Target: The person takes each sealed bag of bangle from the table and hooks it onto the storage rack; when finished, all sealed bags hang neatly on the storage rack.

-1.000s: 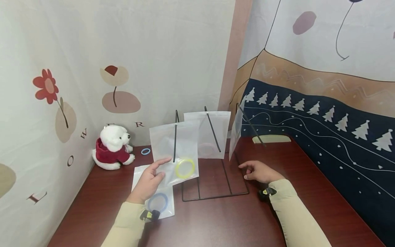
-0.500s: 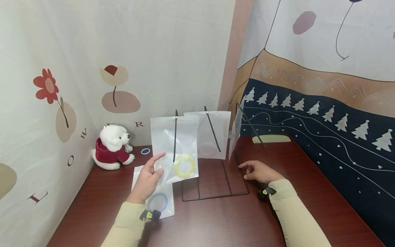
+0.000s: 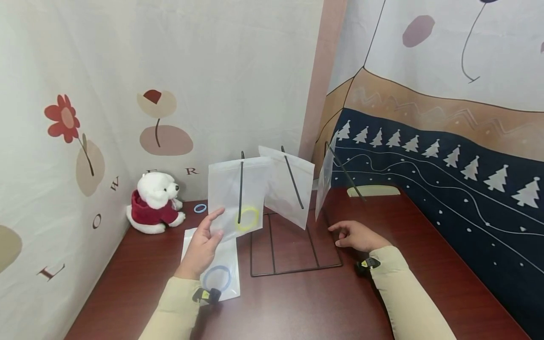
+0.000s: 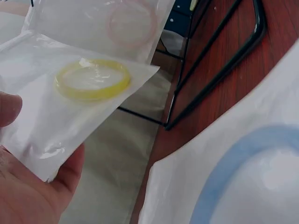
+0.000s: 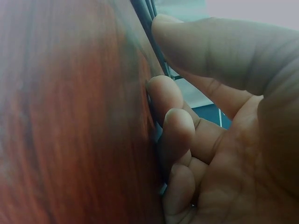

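Note:
A translucent zip bag with a yellow ring inside hangs on the left hook of a black wire rack. My left hand is beside its lower left edge, index finger stretched towards it, thumb apart. In the left wrist view the bag's lower corner lies between thumb and fingers, not visibly pinched. Below that hand lies another bag with a blue ring. My right hand rests on the table, fingers loosely bent, fingertips against the rack's right base bar.
A second bag with a faint pink ring hangs tilted on the middle hook. A third bag hangs on the right hook, seen nearly edge-on. Behind are a white plush bear, a small blue ring and a pale comb.
The bag with the yellow ring has shifted back along the left hook and swung up. The middle bag has turned askew. My left hand drew slightly back; the right hand stayed.

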